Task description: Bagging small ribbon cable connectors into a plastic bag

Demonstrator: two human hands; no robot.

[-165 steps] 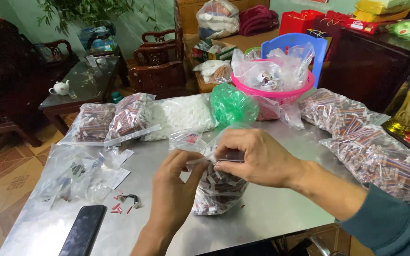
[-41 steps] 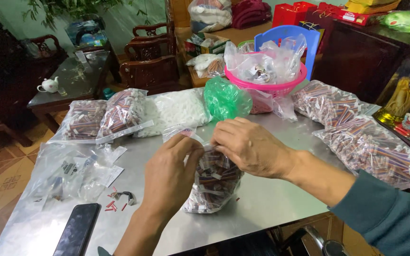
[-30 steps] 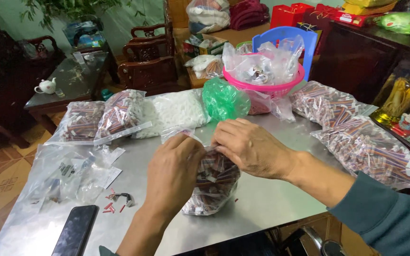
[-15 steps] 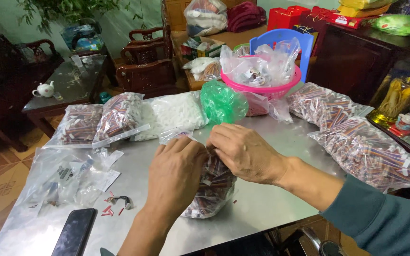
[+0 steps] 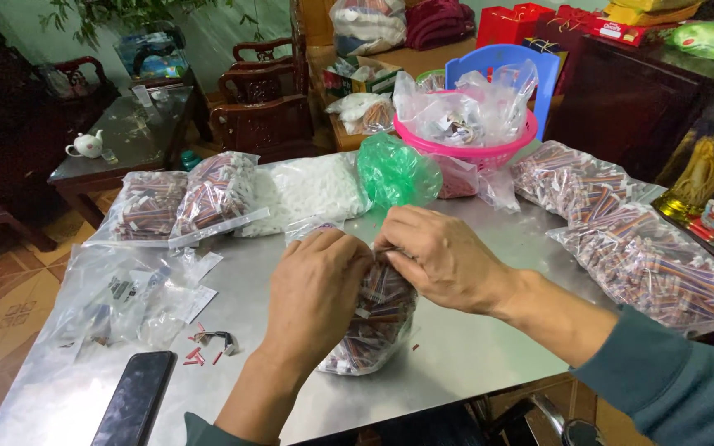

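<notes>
Both my hands close together, left hand (image 5: 317,285) and right hand (image 5: 440,256) pinching the top of a clear bag of small striped parts (image 5: 373,326), bag resting beneath my fingers on the steel table (image 5: 473,363), black phone (image 5: 135,400) lying well to the left.

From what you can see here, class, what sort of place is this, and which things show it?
Probably a home room used for small packing work. Both hands, left hand and right hand, grip a clear bag of small parts on a metal table; carved wooden chairs and a teapot stand behind.
</notes>
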